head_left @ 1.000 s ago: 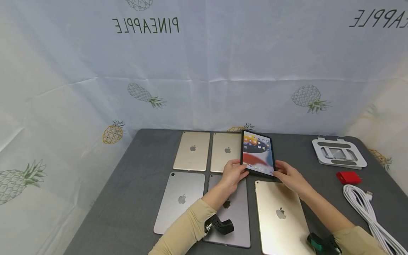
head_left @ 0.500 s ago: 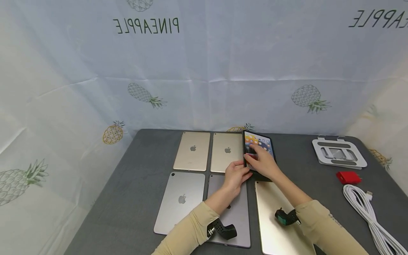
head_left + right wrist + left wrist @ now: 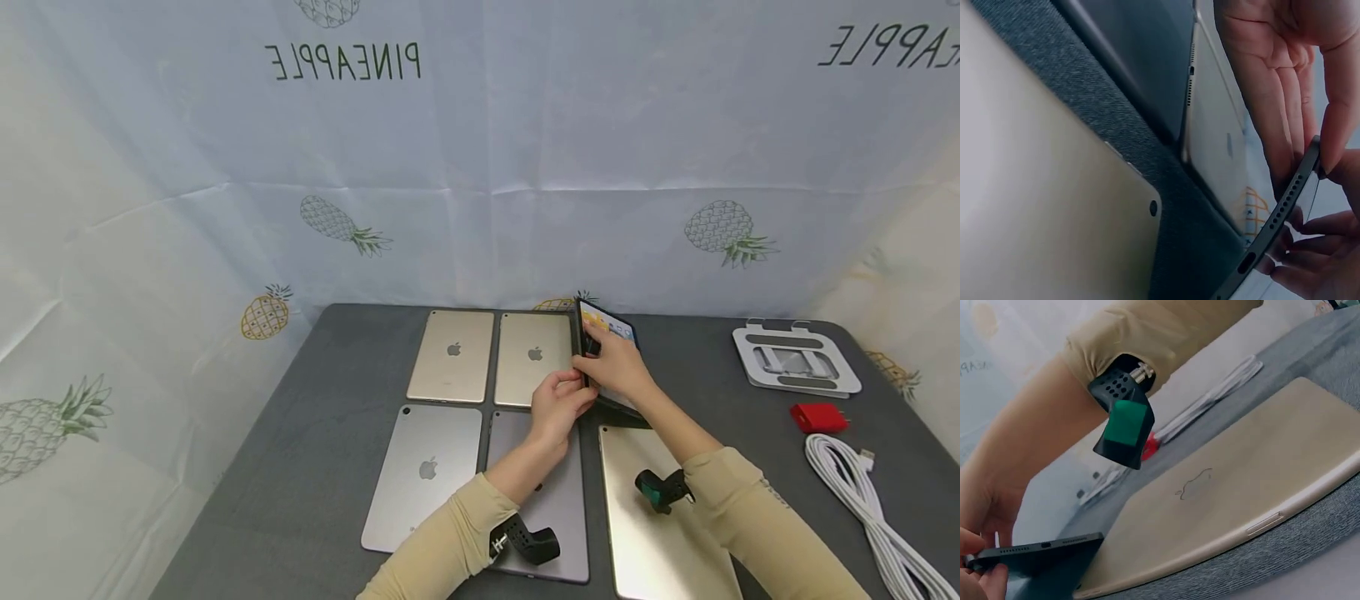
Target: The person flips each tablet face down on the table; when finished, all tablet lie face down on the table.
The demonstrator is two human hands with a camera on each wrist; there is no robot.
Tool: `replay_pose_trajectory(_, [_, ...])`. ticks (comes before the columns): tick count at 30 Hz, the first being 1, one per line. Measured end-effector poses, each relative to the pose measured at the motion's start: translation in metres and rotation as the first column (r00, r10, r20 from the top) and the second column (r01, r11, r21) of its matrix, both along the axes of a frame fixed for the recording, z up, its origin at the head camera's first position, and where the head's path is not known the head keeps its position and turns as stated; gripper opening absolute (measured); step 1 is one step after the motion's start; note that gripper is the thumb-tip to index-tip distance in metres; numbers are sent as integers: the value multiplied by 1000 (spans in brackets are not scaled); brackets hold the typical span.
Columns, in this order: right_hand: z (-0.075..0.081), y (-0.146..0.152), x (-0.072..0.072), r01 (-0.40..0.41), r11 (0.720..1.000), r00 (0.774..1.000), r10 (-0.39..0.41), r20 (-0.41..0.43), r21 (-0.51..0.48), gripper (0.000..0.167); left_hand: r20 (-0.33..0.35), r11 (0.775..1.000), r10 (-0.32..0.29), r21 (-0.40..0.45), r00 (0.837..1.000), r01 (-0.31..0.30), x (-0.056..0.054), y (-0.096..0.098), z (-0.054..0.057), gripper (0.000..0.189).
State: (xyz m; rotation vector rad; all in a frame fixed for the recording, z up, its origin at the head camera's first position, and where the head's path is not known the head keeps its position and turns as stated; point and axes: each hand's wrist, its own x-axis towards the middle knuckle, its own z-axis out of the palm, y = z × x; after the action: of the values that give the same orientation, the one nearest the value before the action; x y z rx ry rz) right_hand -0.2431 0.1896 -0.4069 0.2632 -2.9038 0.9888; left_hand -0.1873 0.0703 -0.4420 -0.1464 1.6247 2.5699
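A black-edged tablet with its screen lit is tilted at the back, its left side raised. My left hand pinches its lower left corner between thumb and fingers; this grip also shows in the right wrist view, where the left hand comes from above. My right hand reaches across the screen with thumb and fingers at the raised left edge. In the right wrist view the right hand's fingers are bent close to the glass. Much of the screen is hidden behind this hand.
Face down lie two gold tablets at the back, a silver tablet, a grey tablet under the left arm and a larger gold tablet. On the right are a folded stand, a red charger and a white cable.
My right hand has left the tablet's lower right corner and crossed over the screen to its left edge. That edge has risen, tipping the tablet to the right. The left hand keeps its grip.
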Motion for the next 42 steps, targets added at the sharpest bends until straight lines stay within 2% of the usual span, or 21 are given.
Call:
replay_pose_trajectory(3, [6,3,1,16,999,1000,-16,18,-46,67,-69,995,-10,-98,998,3,0,-1,5,28])
replay_pose_trajectory(6, [10,5,1,17,997,1000,-16,15,-78,67,-144,978,-8,-207,990,-22,0,-3,10,28])
replay_pose_trajectory(9, [14,6,2,18,993,1000,-19,-4,-117,66,-227,959,-7,-278,974,-58,0,-4,13,29])
replay_pose_trajectory(12, [17,8,3,39,981,999,-39,9,-188,64,-313,946,-16,-311,949,-87,-1,-4,17,30])
replay_pose_trajectory(15, [18,10,4,77,952,996,-61,63,-298,63,-386,926,-43,-361,922,-108,-1,-3,21,34])
replay_pose_trajectory(17, [18,11,5,105,920,993,-74,96,-378,63,-422,911,-72,-396,904,-112,0,-3,24,36])
replay_pose_trajectory(20, [17,15,5,138,860,988,-83,132,-491,62,-447,898,-139,-434,884,-78,0,-3,26,40])
replay_pose_trajectory(24, [15,23,8,143,791,987,-68,147,-594,61,-404,883,-238,-470,883,23,2,-1,23,43])
replay_pose_trajectory(28, [15,32,13,130,765,989,-54,138,-631,62,-300,843,-307,-527,903,112,7,1,15,41])
replay_pose_trajectory(32, [15,42,18,145,774,988,-77,136,-616,63,-207,812,-339,-558,918,174,11,5,6,41])
replay_pose_trajectory(39, [11,61,27,190,786,982,-150,118,-588,61,-109,809,-335,-542,936,226,11,12,-6,41])
replay_pose_trajectory(42, [8,69,30,196,791,980,-177,90,-579,61,-94,806,-336,-543,937,235,10,14,-9,41])
